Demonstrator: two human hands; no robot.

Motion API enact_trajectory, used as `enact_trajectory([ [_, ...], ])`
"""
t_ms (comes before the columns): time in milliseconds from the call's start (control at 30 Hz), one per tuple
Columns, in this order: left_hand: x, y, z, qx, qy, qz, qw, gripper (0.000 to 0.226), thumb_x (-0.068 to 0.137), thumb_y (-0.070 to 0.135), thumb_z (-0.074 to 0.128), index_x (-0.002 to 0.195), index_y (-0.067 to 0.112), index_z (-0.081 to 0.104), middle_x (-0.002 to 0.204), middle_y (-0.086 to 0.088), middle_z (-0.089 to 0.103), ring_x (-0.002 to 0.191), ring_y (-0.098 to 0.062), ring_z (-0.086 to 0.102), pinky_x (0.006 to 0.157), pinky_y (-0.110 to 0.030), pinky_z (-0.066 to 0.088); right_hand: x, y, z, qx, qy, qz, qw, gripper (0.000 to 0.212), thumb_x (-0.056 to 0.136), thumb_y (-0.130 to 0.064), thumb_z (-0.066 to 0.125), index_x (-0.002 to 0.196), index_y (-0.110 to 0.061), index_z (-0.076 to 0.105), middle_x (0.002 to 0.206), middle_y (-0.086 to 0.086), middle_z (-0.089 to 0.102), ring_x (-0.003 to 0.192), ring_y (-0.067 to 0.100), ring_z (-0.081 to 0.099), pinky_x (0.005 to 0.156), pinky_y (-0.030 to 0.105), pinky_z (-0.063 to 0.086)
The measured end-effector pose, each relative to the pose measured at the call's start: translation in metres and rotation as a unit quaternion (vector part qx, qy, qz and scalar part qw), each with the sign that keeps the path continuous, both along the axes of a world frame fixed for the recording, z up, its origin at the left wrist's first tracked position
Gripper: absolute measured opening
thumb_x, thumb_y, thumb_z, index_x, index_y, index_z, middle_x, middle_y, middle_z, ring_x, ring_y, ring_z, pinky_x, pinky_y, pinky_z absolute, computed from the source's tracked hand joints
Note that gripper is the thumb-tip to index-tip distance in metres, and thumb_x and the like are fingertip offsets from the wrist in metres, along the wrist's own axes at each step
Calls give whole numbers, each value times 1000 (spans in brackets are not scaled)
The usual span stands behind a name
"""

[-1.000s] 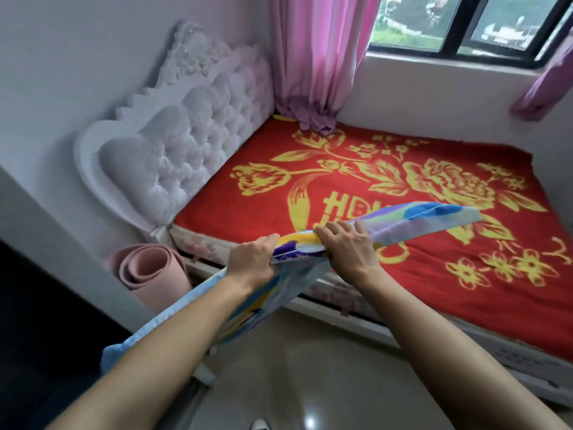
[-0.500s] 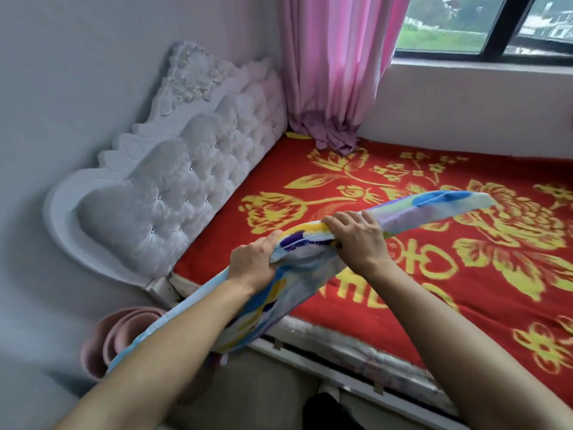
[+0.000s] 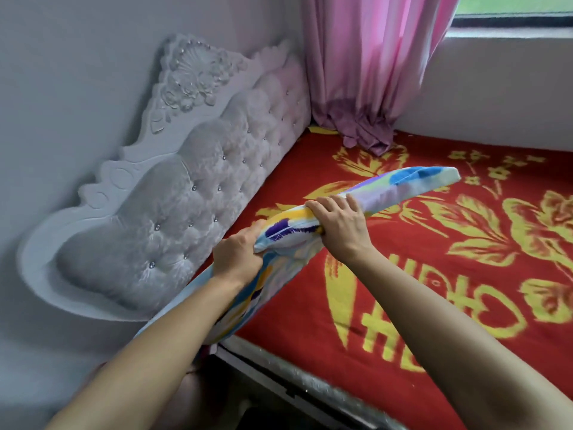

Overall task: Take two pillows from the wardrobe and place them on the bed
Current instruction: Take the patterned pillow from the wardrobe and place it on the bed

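Grey walls (image 3: 77,88) close off this corner of the room, with a pink curtain (image 3: 369,66) hanging down at the far end until its hem bunches on the bed (image 3: 449,305). That bed wears a red blanket (image 3: 418,243) printed with big yellow flowers, and a pale tufted headboard (image 3: 192,193) with a carved top runs along its left side against the wall. From my remote seat I see both bare arms reaching forward over the near edge of the mattress. Between them I hold a flat pillow (image 3: 400,189) in a cover of blue, yellow, purple and white patches, raised above the blanket and not lying on it. My left hand (image 3: 238,259) is clenched on the lower part of the pillow's edge, fingers (image 3: 248,237) curled tight into the cloth. My right hand (image 3: 338,221) grips the same edge just beyond it, its fingers wrapped over the top and pressed together. The far end of the pillow sticks out past my right hand toward the curtain, while the near end hangs down under my left forearm, close to the headboard.
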State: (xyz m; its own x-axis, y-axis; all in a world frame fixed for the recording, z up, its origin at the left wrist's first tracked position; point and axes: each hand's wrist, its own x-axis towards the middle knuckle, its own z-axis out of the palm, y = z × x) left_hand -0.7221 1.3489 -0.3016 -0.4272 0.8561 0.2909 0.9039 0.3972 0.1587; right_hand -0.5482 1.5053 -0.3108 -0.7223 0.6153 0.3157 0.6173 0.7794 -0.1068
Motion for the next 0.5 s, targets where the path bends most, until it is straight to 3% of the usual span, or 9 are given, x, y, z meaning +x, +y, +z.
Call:
enact_trajectory([
  [167, -54, 53, -16, 1, -48, -19, 999, 52, 67, 21, 67, 115, 38, 52, 71, 1, 69, 61, -30, 64, 49, -25, 38, -52, 42, -19, -7, 4, -60, 998, 54, 85, -16, 61, 138, -25, 54, 139, 7, 56, 136, 32, 44, 120, 53, 23],
  [267, -86, 95, -27, -12, -112, -41, 993, 50, 64, 22, 54, 112, 37, 53, 76, -1, 70, 68, -34, 65, 51, -30, 46, -78, 69, -30, -33, 14, -147, 988, 62, 88, -21, 61, 148, -24, 44, 158, 18, 32, 149, 38, 24, 123, 54, 14],
  [367, -118, 138, -40, -28, -200, -47, 978, 43, 72, 23, 59, 112, 37, 59, 86, -2, 72, 81, -35, 65, 65, -39, 54, -99, 94, -47, -127, 107, -275, 947, 78, 93, -38, 61, 158, -18, 23, 165, 24, 10, 153, 39, 9, 124, 49, 13],
  [500, -151, 184, -58, -28, -325, -74, 942, 24, 75, 31, 73, 98, 27, 67, 81, 4, 72, 79, -24, 66, 68, -34, 51, -127, 111, -96, -289, 169, -350, 875, 84, 100, -51, 48, 161, -16, 2, 167, 20, -1, 155, 34, 4, 124, 43, 13],
])
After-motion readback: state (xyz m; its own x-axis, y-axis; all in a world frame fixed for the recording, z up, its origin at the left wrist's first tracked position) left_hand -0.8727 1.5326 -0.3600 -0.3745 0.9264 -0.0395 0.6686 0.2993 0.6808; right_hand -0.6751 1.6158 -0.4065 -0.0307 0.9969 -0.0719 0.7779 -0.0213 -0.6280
